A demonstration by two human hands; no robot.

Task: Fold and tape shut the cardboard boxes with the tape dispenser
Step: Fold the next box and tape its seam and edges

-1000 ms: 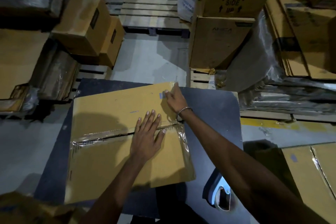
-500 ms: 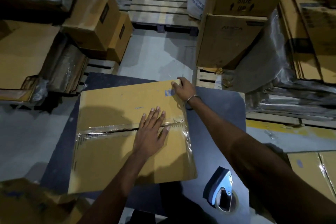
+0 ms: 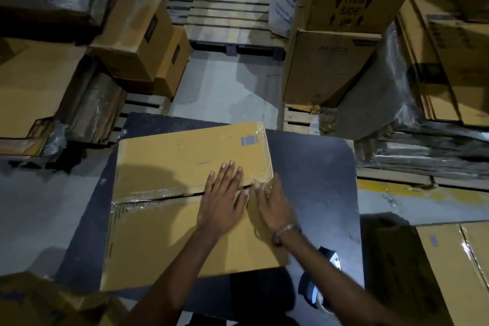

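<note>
A brown cardboard box (image 3: 164, 233) lies on the dark table (image 3: 312, 167), its two top flaps meeting at a centre seam covered with clear tape (image 3: 148, 194). My left hand (image 3: 225, 198) lies flat across the seam, fingers straight, pressing the flaps down. My right hand (image 3: 272, 201) rests just beside it at the box's right edge, fingers extended over the tape end. The tape dispenser (image 3: 321, 286) lies on the table near the front right corner, partly hidden by my right forearm.
Stacked cardboard boxes (image 3: 143, 42) stand at the back left and taller boxes (image 3: 336, 34) at the back right. A wooden pallet (image 3: 232, 13) lies on the floor behind. Flat cardboard (image 3: 455, 259) lies at the right. Another box (image 3: 34, 302) is at the lower left.
My right hand has come back from the box's far right corner to the seam end beside my left hand. The left hand has stayed on the seam.
</note>
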